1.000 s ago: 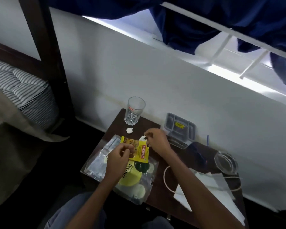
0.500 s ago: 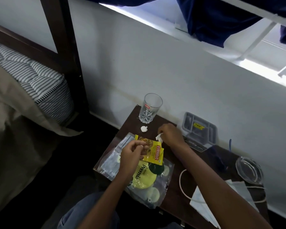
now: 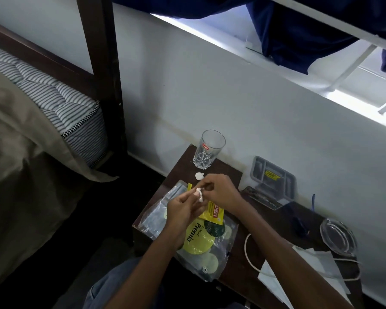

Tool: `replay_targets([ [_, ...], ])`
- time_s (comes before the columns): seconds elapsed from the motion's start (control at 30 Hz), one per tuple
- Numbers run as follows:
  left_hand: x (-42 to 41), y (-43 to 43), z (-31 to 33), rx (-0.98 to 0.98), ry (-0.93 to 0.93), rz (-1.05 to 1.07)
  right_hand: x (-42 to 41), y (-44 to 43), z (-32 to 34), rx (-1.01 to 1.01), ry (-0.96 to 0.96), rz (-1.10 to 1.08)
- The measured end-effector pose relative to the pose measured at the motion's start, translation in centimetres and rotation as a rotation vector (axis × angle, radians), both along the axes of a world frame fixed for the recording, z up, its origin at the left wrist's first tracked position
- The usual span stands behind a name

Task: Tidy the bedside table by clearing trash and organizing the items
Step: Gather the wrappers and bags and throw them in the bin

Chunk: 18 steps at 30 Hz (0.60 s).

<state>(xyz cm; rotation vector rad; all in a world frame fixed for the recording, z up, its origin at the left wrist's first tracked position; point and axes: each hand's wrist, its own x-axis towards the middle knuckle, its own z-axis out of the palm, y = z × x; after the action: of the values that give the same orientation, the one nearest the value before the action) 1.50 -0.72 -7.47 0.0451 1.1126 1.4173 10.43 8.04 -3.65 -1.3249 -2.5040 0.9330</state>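
Here, mid-frame, the left hand grips a yellow sachet while the right hand pinches a crumpled white wad; a loose pinch could drop it.

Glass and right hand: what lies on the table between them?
Head view: one small white crumpled scrap on the dark table, apart from the glass, close to the right hand.
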Motion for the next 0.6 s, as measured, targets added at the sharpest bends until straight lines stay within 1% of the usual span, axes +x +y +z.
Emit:
replay_targets([
  [0.07,-0.3,0.0,-0.1,-0.045,0.049,0.069,-0.4,0.4,-0.2,-0.044,0.008,0.013],
  [0.1,-0.4,0.1,-0.2,-0.052,0.066,0.099,-0.6,0.9,-0.4,-0.023,0.013,-0.018],
  [0.2,-0.7,0.3,-0.3,-0.049,0.109,0.152,-1.0,2.6,-2.1,0.157,-0.034,-0.132],
  [0.23,-0.6,0.3,-0.3,-0.049,0.119,0.160,-1.1,2.9,-2.7,0.217,-0.085,-0.126],
  [0.33,-0.4,0.1,-0.4,-0.031,0.143,0.157,-1.5,3.3,-4.6,0.347,-0.332,-0.039],
  [0.43,-0.5,0.0,-0.5,-0.015,0.140,0.140,-1.7,3.5,-5.9,0.359,-0.401,-0.034],
  [0.5,-0.5,0.0,-0.4,-0.004,0.121,0.134,-1.6,3.5,-6.0,0.373,-0.370,-0.064],
  [0.53,-0.5,0.0,-0.4,0.002,0.110,0.133,-1.5,3.5,-5.8,0.359,-0.303,-0.105],
  [0.6,-0.2,0.0,-0.4,0.013,0.084,0.122,-1.3,3.1,-4.7,0.272,-0.096,-0.225],
])
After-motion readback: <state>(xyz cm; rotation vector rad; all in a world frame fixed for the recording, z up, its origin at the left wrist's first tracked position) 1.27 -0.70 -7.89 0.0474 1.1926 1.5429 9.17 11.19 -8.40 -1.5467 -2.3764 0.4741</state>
